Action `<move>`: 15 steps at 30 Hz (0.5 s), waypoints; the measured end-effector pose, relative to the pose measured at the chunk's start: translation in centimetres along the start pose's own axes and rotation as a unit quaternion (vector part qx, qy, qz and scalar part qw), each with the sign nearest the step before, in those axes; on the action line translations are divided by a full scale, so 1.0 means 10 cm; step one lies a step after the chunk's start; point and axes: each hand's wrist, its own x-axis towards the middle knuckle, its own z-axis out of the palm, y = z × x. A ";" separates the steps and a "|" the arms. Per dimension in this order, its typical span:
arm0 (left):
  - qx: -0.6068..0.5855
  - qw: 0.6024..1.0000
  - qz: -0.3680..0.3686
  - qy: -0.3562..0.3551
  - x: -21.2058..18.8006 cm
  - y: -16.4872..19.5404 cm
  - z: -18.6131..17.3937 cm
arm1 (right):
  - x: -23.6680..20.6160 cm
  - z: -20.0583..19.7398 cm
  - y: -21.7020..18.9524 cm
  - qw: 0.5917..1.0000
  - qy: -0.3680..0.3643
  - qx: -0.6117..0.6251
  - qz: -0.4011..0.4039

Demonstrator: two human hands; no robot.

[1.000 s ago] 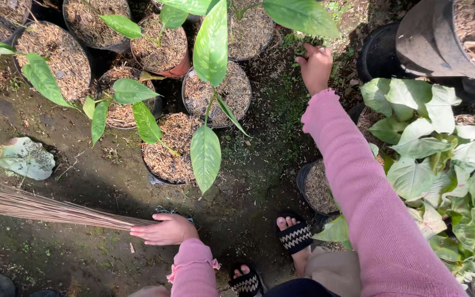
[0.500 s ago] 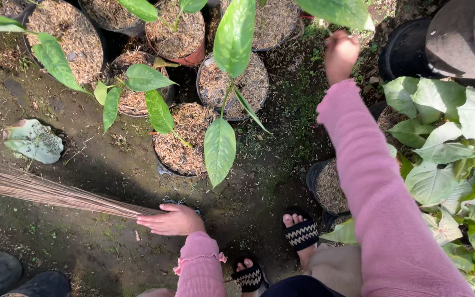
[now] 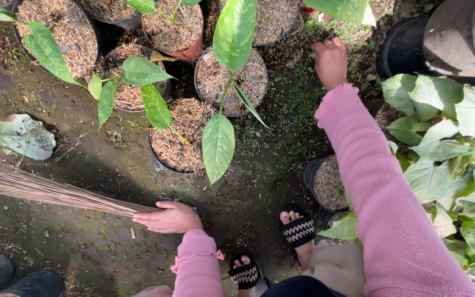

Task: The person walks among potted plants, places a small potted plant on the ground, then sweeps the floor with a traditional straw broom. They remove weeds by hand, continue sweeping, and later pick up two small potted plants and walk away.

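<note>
Currently, the left hand [image 3: 169,217] is clenching its grip around the gathered end of a stick broom [image 3: 45,190], whose thin bristles are fanning out toward 9 o'clock across the damp soil floor [image 3: 83,242]. The right hand [image 3: 331,60] is reaching out at 1 o'clock, its fingers curling down onto the weedy ground between the pots; whether that grip is grasping anything cannot be told, since the fingertips are hidden. Compared with the frame a second ago, the right hand is sitting further right in the view, past the plastic pot [image 3: 232,82] with the tall leafy seedling, and the left hand is sitting higher in the view, with the broom handle lying flatter. This suggests, as a judgement, that the sweeping is pausing while the right hand is working at ground level by the pots. A pale fallen leaf [image 3: 23,137] is lying at 9 o'clock, well apart from both hands. Both sandalled feet [image 3: 298,228] are standing at 6 o'clock.
</note>
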 end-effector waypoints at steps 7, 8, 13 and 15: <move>-0.008 1.000 -0.006 -0.001 0.00 -0.03 0.04 | 0.07 0.18 0.11 0.998 0.001 0.011 0.068; -0.011 1.000 -0.008 0.000 0.00 -0.03 0.05 | 0.08 0.17 0.13 0.997 0.004 -0.001 0.080; 0.003 1.000 -0.010 -0.023 0.00 -0.04 0.04 | 0.08 -0.06 0.30 0.986 0.046 0.059 0.147; 0.006 1.000 -0.012 -0.027 0.00 -0.03 0.03 | 0.03 -0.11 0.31 1.000 0.020 0.020 0.004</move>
